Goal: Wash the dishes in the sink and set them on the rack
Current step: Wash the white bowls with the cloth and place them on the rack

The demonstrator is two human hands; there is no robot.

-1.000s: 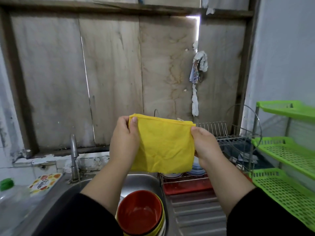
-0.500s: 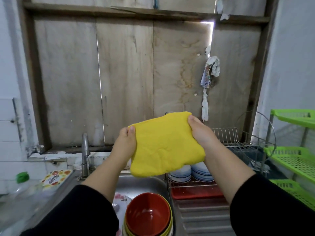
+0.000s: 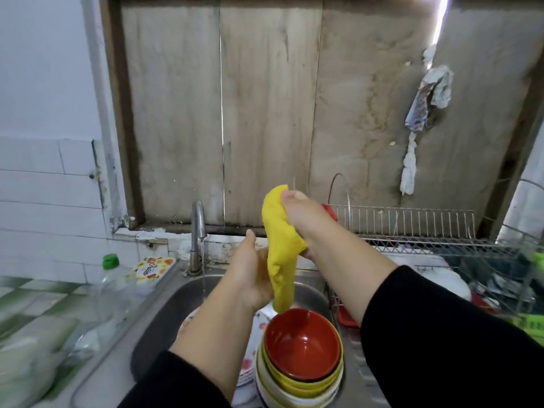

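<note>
Yellow cloth is hanging bunched at the centre of the frame, above the steel sink. The right hand is gripping its upper part with curled fingers, and the cloth's tail is dangling down to just above the red bowl. The left hand is lying against the cloth's left side, palm toward it; how far its fingers are curling round the cloth cannot be told, since the cloth is hiding them. The red bowl is sitting on top of a stack of bowls in the lower middle of the frame, inside the sink, with patterned plates beside and under the stack. Left of the hands, the tap is running a thin stream of water into the basin. At the right of the frame, the wire dish rack is standing next to the sink. At the lower left, a clear bottle with a green cap is standing on the tabletop.
</note>
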